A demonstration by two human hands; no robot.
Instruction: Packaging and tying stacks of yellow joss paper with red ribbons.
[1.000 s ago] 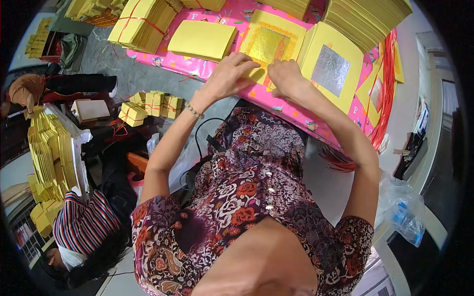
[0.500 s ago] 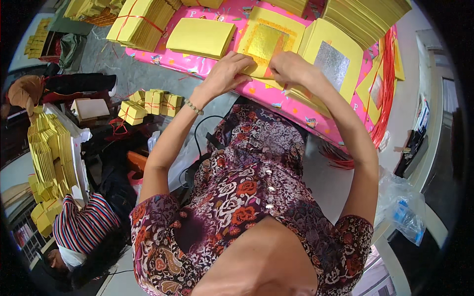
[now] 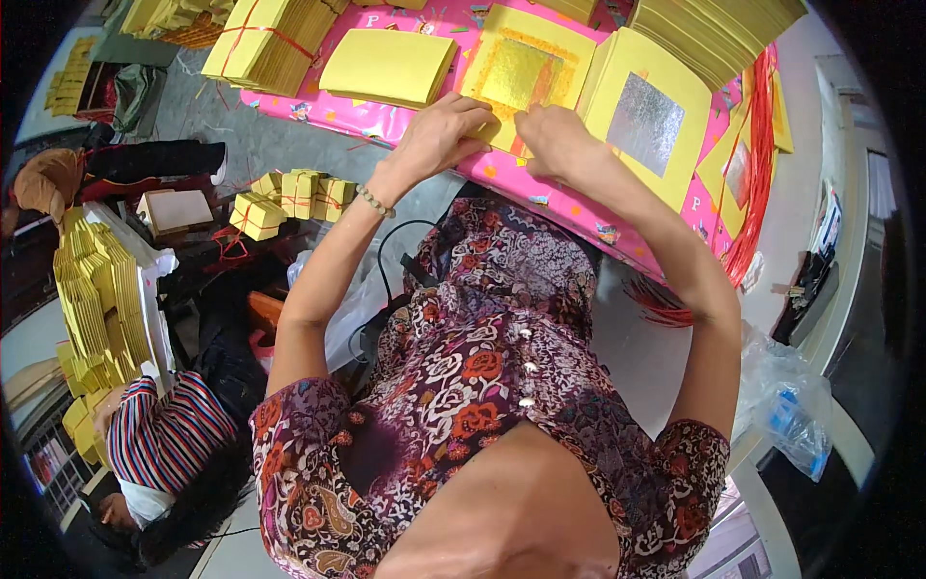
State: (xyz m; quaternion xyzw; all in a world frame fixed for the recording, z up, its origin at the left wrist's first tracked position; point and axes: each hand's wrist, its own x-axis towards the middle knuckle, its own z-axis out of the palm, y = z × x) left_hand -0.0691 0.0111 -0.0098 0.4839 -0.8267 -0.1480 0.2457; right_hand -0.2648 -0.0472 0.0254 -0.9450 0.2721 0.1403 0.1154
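A yellow paper sheet (image 3: 569,43) with a square of gold foil (image 3: 521,75) framed in orange lies on the pink table cover in front of me. My left hand (image 3: 449,132) is closed at its near left corner, the fingers curled over the edge. At the near right part of the same edge my right hand (image 3: 558,142) is closed too, knuckles up, its fingertips hidden. Just right of the sheet is a stack of yellow sheets (image 3: 667,159) with silver foil (image 3: 644,121) on top. A folded yellow stack (image 3: 388,66) sits left of my left hand.
Tied yellow bundles (image 3: 273,43) stand at the far left of the pink table (image 3: 540,198). Red strings (image 3: 757,174) hang over its right side. Small yellow bundles (image 3: 294,200) lie lower left. Two people are at left, one in a striped shirt (image 3: 169,425) beside stacked yellow paper.
The near edge of the gold-foil sheet was folded up between my hands and now lies flatter. My right hand has shifted slightly left and nearer to me; the left has barely moved.
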